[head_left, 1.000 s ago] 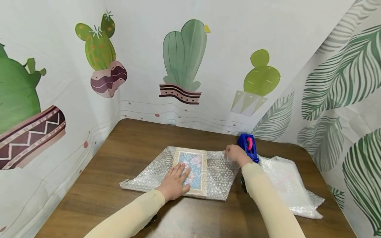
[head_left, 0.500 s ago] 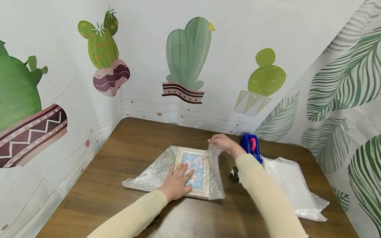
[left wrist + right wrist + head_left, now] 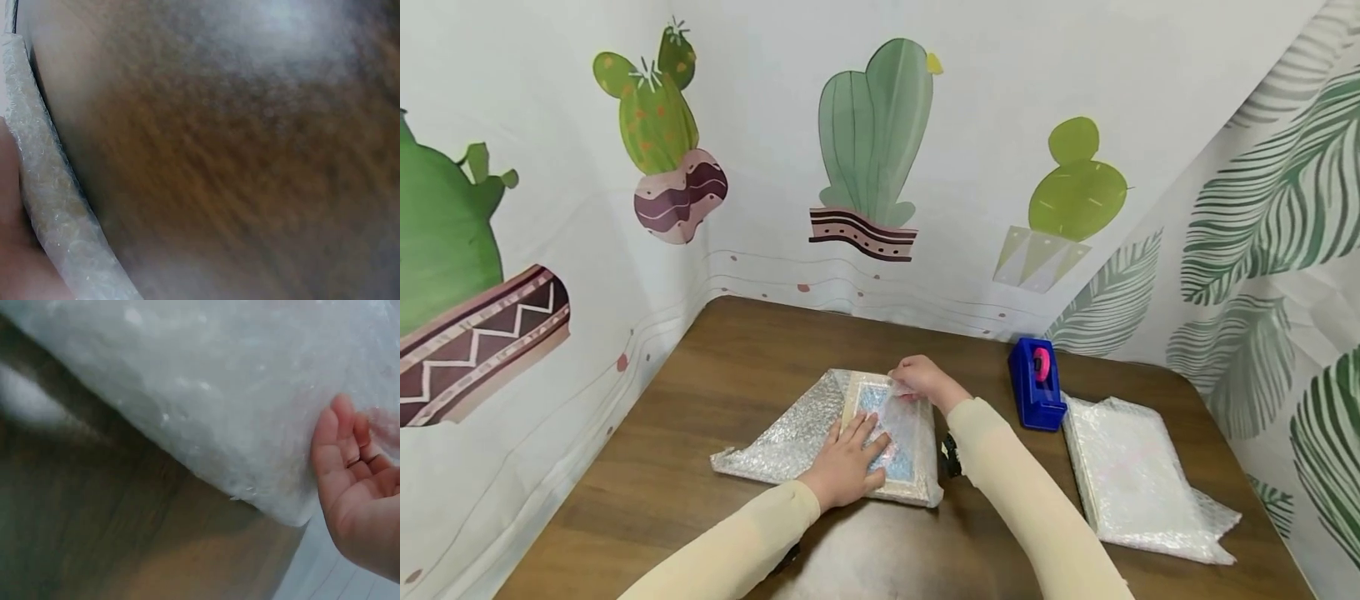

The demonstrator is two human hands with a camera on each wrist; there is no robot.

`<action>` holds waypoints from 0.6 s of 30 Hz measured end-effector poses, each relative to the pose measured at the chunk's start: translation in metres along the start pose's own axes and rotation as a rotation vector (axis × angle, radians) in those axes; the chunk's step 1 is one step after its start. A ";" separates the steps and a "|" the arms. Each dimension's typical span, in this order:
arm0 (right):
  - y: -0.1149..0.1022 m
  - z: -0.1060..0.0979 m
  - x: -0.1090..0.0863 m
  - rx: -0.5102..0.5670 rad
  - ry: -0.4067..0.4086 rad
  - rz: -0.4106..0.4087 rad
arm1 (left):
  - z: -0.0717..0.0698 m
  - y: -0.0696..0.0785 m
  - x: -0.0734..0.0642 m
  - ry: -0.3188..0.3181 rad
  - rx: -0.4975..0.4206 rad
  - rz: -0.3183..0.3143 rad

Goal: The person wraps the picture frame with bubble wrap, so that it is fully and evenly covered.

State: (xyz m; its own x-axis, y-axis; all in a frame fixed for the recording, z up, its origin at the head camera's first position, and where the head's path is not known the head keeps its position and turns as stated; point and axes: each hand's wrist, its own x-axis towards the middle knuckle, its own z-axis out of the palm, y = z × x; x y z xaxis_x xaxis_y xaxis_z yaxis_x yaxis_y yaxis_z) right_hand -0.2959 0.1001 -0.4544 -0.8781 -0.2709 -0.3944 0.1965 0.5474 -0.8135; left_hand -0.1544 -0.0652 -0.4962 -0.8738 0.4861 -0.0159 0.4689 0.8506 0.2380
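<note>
A picture frame point(image 3: 901, 477) with a pale border and a blue and pink picture lies on a sheet of bubble wrap point(image 3: 797, 429). My left hand point(image 3: 844, 467) rests on it with fingers spread over the picture. In the left wrist view the wrapped edge point(image 3: 59, 187) runs beside part of that hand. My right hand point(image 3: 925, 382) pinches the right flap of the wrap, folded over the frame's right side. Seen from the right wrist, its fingers point(image 3: 334, 434) are curled at the film near a corner.
A blue tape dispenser point(image 3: 1037, 396) with a pink core stands to the right on the wooden table point(image 3: 760, 342). Beside it lies another flat bubble-wrapped package point(image 3: 1131, 475). A wall cloth printed with cacti and leaves rises behind the table's far edge.
My right hand has moved left, lifting the right flap of bubble wrap and bringing it over the frame. The left hand stays pressed on the picture.
</note>
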 end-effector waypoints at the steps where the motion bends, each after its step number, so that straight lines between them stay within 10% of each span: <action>1: -0.002 0.002 -0.001 -0.063 0.007 -0.002 | 0.001 0.000 0.000 0.002 0.000 -0.002; 6: -0.007 0.009 0.000 -0.339 0.021 0.059 | 0.006 0.003 0.001 -0.008 -0.013 -0.011; 12: 0.011 0.006 0.025 -0.179 -0.135 0.039 | 0.002 -0.001 0.000 0.021 -0.039 -0.020; 18: 0.020 0.003 -0.012 -0.184 -0.219 -0.100 | 0.001 -0.001 -0.001 0.069 -0.138 -0.024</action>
State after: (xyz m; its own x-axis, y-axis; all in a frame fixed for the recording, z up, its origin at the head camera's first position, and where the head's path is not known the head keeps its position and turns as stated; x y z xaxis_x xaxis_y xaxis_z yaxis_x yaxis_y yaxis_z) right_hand -0.2806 0.1124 -0.4674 -0.7699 -0.4842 -0.4157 0.0142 0.6382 -0.7697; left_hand -0.1533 -0.0662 -0.4970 -0.8937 0.4467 0.0428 0.4295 0.8238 0.3701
